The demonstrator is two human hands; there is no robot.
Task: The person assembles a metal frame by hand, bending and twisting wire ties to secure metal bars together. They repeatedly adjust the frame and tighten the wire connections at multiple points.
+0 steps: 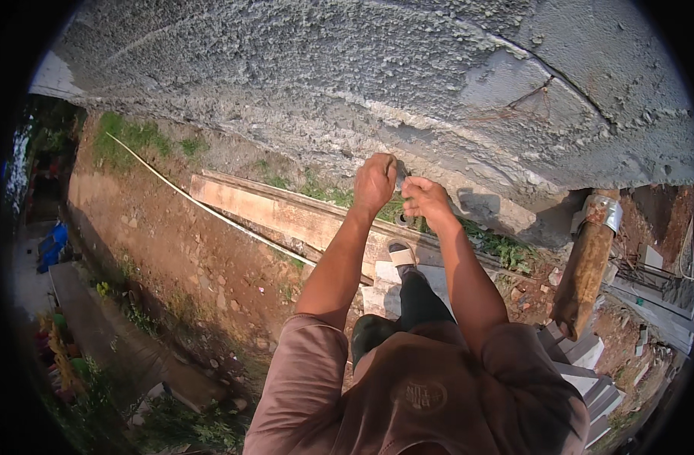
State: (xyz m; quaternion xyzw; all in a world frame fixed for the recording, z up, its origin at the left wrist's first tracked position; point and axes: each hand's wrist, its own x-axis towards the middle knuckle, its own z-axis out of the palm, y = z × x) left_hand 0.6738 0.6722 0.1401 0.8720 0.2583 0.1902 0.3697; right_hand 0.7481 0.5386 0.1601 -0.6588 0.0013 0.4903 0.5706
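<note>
My left hand [375, 183] is closed in a fist in front of the base of a rough grey plastered wall [301, 68]. Just right of it is my right hand [427, 202], its fingers curled and pressed together. A small dark, thin thing [401, 174] shows between the two hands, too little of it visible to name. Whatever else the fists hold is hidden by the fingers. Both forearms reach forward from the lower edge, and the hands are close together, a little short of the wall's lower ledge.
Long wooden planks [248, 203] lie below the wall, beside a thin pale pole [210, 212] on reddish soil. My sandalled foot [401, 256] stands on a pale block. At right hangs a rusty brown pipe [590, 262] with a silver collar, above stacked grey slabs [590, 379].
</note>
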